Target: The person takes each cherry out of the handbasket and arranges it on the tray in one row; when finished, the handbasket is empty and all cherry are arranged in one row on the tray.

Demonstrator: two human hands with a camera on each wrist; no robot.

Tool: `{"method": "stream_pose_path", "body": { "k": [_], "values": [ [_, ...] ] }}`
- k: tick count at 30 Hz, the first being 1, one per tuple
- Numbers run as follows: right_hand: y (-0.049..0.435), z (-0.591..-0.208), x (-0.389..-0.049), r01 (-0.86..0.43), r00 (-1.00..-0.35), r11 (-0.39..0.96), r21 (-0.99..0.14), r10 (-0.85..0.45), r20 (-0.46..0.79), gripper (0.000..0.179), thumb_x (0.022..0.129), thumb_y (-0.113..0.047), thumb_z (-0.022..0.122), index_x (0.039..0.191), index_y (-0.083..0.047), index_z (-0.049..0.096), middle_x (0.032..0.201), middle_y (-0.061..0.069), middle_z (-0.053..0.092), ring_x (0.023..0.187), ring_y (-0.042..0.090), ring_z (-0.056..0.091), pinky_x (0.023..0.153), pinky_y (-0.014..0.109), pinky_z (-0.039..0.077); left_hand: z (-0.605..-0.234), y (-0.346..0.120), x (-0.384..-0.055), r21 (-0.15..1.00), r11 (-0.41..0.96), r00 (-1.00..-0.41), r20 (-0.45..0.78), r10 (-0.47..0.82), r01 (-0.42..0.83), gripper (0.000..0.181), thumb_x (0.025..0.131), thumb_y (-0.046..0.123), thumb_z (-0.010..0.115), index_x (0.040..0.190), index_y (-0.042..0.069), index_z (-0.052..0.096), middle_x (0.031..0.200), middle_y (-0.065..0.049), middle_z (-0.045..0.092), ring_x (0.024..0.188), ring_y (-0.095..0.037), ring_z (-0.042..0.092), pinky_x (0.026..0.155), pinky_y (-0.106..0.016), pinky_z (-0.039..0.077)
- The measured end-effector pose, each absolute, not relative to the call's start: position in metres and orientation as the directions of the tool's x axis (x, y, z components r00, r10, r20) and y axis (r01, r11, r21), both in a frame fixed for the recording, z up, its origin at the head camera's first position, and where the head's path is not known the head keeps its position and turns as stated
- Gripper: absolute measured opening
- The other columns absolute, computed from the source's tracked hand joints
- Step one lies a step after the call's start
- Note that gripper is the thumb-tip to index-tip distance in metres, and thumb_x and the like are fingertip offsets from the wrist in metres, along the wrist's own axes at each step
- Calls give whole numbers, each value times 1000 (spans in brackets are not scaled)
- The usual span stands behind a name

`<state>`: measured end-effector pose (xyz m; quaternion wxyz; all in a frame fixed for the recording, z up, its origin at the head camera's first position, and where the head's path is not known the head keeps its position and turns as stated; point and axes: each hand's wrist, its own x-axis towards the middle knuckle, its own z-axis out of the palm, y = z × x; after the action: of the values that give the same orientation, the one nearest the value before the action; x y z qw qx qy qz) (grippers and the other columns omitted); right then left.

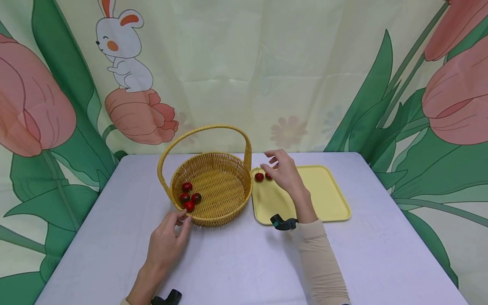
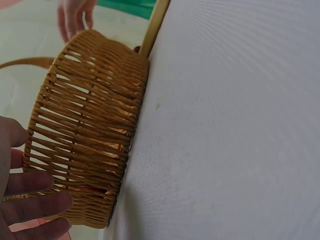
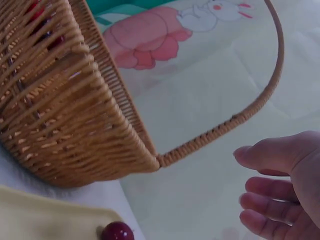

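A woven basket [image 1: 219,186] with a tall arched handle stands on the table, several dark red cherries [image 1: 187,187] gathered at its left side. My left hand [image 1: 166,239] holds the basket's near left rim between thumb and index finger; in the left wrist view its other fingers [image 2: 45,207] lie loosely by the outer wall. To the basket's right, my right hand [image 1: 284,171] is raised over the yellow tray [image 1: 316,190], thumb and fingers apart with nothing between them. Two cherries lie at the tray's far left corner, one [image 1: 259,177] in full sight, the other [image 1: 268,176] partly hidden by this hand.
The basket's handle [image 1: 213,126] arches up beside the right hand. A white cloth [image 1: 236,262] covers the table. Behind it hangs a curtain [image 1: 297,76] printed with tulips and a rabbit. The tray's left edge lies close against the basket.
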<state>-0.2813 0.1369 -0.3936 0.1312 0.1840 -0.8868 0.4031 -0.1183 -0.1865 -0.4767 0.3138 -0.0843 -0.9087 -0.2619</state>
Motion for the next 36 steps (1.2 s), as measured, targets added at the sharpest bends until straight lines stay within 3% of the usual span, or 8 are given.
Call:
{"method": "stream_pose_path", "body": {
  "k": [9, 15, 24, 30, 36],
  "values": [
    [116, -386, -273, -534, -844, 577, -618, -321, 430, 39, 90, -14, 74, 125, 0, 64, 120, 15, 65, 99, 28, 65, 82, 42, 58, -475, -186, -118, 415, 856, -788, 615, -14, 309, 27, 88, 15, 75, 112, 4, 66, 92, -6, 69, 77, -18, 69, 54, -27, 57],
    [100, -389, -273, -588, -809, 541, -602, -399, 432, 37, 91, -10, 73, 123, 3, 62, 117, 20, 64, 98, 33, 64, 81, 46, 59, -477, -186, -120, 418, 850, -785, 619, -8, 321, 26, 89, 15, 74, 111, 5, 66, 99, -6, 70, 79, -17, 68, 54, -24, 56],
    [66, -392, -272, -625, -777, 528, -575, -490, 396, 35, 91, -15, 73, 123, -2, 64, 115, 13, 65, 98, 27, 62, 80, 40, 57, -477, -188, -119, 420, 845, -775, 632, -11, 330, 26, 88, 15, 75, 110, 4, 66, 100, -7, 69, 79, -17, 69, 52, -23, 55],
    [42, -398, -272, -630, -766, 528, -569, -541, 346, 35, 93, -17, 71, 124, -3, 63, 117, 11, 65, 100, 25, 63, 82, 34, 56, -478, -188, -120, 367, 863, -741, 671, 12, 347, 28, 84, 13, 79, 107, 0, 69, 99, -8, 66, 79, -21, 69, 56, -30, 58],
    [21, -405, -273, -627, -754, 525, -576, -595, 278, 38, 94, -18, 70, 127, -2, 62, 123, 15, 63, 103, 25, 62, 85, 32, 55, -476, -189, -120, 337, 868, -711, 703, 25, 364, 29, 82, 13, 79, 106, -2, 71, 107, -12, 63, 93, -26, 69, 71, -41, 60]
  ]
}}
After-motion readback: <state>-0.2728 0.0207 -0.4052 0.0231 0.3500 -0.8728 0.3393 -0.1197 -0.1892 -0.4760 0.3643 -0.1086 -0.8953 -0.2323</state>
